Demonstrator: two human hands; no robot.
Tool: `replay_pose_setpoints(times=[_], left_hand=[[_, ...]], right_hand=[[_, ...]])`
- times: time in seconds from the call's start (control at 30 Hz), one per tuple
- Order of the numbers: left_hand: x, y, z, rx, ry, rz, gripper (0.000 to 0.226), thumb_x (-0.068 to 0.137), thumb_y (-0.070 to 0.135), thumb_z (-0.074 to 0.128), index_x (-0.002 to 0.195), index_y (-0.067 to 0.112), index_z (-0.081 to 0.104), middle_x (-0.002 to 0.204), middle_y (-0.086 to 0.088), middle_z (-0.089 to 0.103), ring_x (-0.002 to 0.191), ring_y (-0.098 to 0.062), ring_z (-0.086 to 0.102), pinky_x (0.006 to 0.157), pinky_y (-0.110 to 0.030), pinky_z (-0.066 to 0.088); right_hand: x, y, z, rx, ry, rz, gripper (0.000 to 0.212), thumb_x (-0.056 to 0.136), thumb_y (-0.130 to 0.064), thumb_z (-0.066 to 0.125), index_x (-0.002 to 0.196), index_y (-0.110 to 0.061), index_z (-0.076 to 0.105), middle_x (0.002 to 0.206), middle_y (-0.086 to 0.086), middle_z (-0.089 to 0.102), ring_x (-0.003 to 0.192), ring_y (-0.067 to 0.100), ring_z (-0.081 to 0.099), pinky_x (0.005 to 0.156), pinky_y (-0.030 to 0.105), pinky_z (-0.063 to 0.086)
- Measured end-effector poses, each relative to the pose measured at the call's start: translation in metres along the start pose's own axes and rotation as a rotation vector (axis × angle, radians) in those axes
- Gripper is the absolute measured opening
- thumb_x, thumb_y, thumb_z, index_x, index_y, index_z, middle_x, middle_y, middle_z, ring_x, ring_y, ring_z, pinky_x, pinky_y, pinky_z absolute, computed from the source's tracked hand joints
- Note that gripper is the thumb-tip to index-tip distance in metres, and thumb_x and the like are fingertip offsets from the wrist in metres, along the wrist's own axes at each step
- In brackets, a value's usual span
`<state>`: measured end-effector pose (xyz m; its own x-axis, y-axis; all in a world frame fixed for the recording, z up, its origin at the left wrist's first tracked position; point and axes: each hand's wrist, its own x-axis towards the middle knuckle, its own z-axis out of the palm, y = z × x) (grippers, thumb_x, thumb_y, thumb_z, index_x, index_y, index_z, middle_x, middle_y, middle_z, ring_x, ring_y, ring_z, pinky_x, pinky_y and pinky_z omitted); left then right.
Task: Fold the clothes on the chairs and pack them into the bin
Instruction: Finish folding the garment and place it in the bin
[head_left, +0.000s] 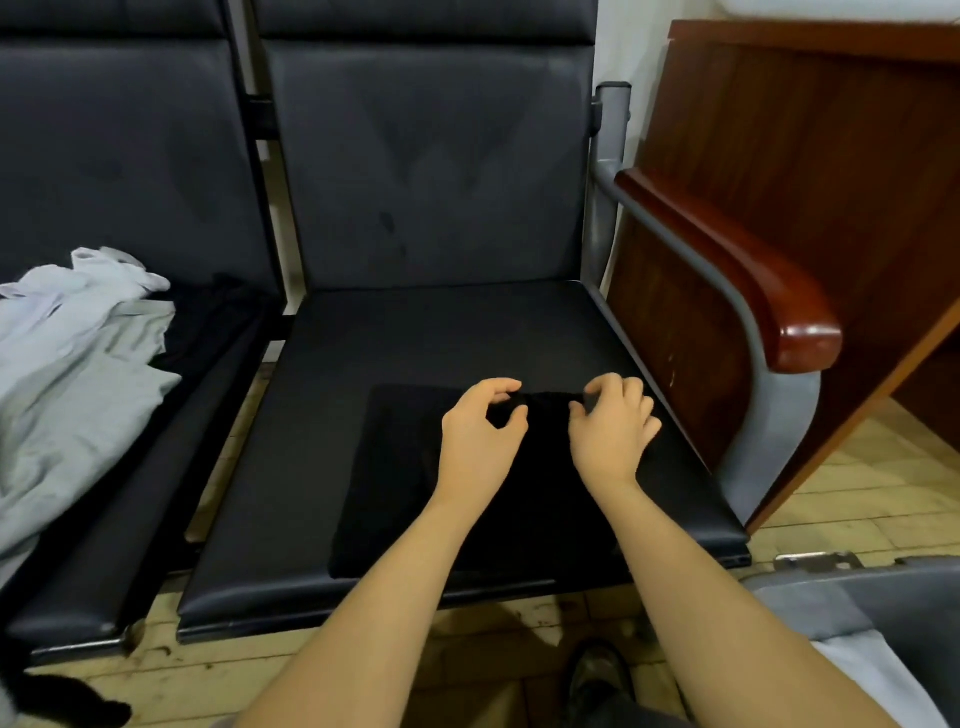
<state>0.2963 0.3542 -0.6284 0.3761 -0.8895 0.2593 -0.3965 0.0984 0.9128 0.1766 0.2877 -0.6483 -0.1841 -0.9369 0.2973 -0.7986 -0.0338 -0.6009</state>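
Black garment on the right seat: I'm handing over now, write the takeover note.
Left hand and right hand both pinch the far edge of the black garment, which lies partly folded on the right chair seat.
Unfolded pile of white and grey clothes waits on the left seat.
Grey bin at lower right, something pale inside.
Left: finish this fold, bin it, then the pile.
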Motion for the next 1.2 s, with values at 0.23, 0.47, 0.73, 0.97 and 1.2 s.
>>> replay_pose_setpoints(times=[0.23,0.47,0.73,0.97,1.2], left_hand=[[0.006,0.02,-0.004,-0.109,0.118,0.006,0.023,0.086,0.012,0.066,0.104,0.026,0.064,0.102,0.014,0.064,0.101,0.004,0.056,0.091,-0.012,0.045],[0.004,0.041,0.007,-0.123,-0.022,0.055,0.029,0.085,0.012,0.068,0.109,0.026,0.062,0.1,0.012,0.064,0.098,0.004,0.058,0.09,-0.012,0.046],[0.005,0.004,-0.006,0.33,-0.179,0.099,0.033,0.096,0.021,0.051,0.129,0.014,0.055,0.124,-0.001,0.057,0.114,-0.013,0.053,0.097,-0.022,0.041],[0.006,-0.033,-0.048,0.799,-0.459,0.045,0.046,0.103,0.04,0.023,0.147,0.029,0.029,0.157,0.006,0.02,0.145,-0.014,0.01,0.117,-0.033,0.01],[0.013,-0.052,-0.092,0.859,-0.524,-0.049,0.048,0.102,0.045,0.009,0.149,0.039,0.012,0.158,0.014,0.002,0.145,-0.007,-0.006,0.117,-0.03,-0.005]], right_hand=[[-0.008,0.019,-0.012,-0.107,-0.28,-0.279,0.029,0.098,-0.025,0.046,0.124,-0.026,0.058,0.124,-0.009,0.056,0.117,0.012,0.046,0.086,0.03,0.014],[-0.013,0.019,-0.029,0.359,-0.225,0.007,0.037,0.104,-0.031,0.027,0.126,-0.021,0.055,0.117,-0.007,0.059,0.12,0.012,0.046,0.09,0.021,0.01],[-0.018,0.014,-0.028,0.277,-0.173,-0.035,0.031,0.102,-0.029,0.037,0.126,-0.02,0.054,0.129,-0.001,0.05,0.125,0.015,0.041,0.104,0.031,0.02],[-0.034,-0.024,-0.018,0.19,-0.369,-0.53,0.037,0.102,-0.03,0.039,0.137,-0.024,0.05,0.138,-0.009,0.05,0.129,0.006,0.041,0.106,0.022,0.025],[-0.038,-0.028,0.002,-0.329,-0.582,-0.578,0.051,0.101,-0.049,0.011,0.15,-0.036,0.022,0.158,-0.017,0.015,0.146,0.004,0.002,0.114,0.036,-0.011]])
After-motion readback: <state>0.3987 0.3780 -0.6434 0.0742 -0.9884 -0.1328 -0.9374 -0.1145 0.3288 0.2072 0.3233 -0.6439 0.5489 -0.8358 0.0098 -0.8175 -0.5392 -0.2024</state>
